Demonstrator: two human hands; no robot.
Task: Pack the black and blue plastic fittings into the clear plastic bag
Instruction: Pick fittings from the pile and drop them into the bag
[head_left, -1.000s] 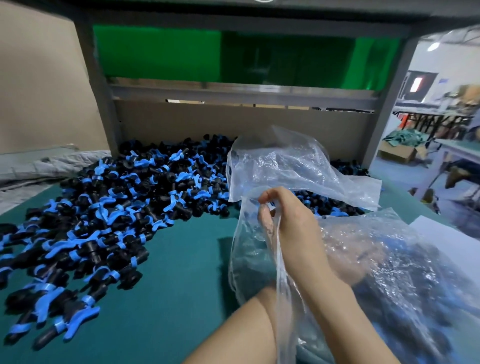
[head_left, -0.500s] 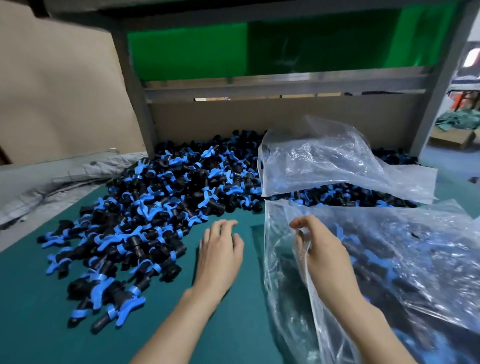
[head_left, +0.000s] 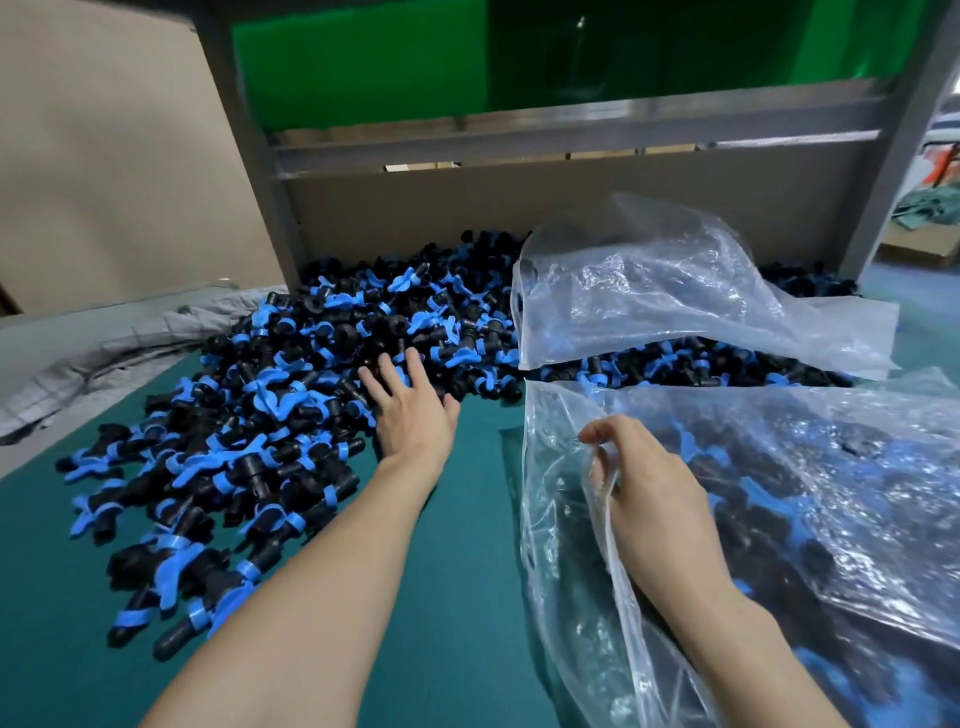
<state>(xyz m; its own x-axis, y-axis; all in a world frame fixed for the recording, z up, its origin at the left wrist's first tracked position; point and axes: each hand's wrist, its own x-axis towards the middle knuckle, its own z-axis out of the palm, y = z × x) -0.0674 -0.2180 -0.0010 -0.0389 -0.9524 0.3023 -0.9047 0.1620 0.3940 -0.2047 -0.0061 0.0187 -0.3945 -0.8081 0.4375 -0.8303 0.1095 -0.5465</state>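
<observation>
- The right hand (head_left: 654, 493) pinched the rim of the clear plastic bag (head_left: 857, 467) between thumb and curled fingers, lifting the film, probably to keep the mouth open towards the heap
- That bag lay along the right side of the green worktop (head_left: 457, 597), and many fittings already showed dark and blue through its film
- The left hand (head_left: 410, 410) was open with straight, spread fingers, its fingertips touching the near edge of the heap of black and blue plastic fittings (head_left: 249, 415); it gripped nothing and looked set to gather a handful
- The heap spread from the worktop's back edge, against the brown cardboard back wall (head_left: 571, 208), towards the left front corner; it lay ahead of the left hand and left of the bag's mouth, with bare worktop between
- A second crumpled clear plastic bag (head_left: 675, 291) rested on the heap at the back right, beyond the right hand, touched by neither hand
- A grey folded cloth (head_left: 104, 353) lay at the worktop's left edge
</observation>
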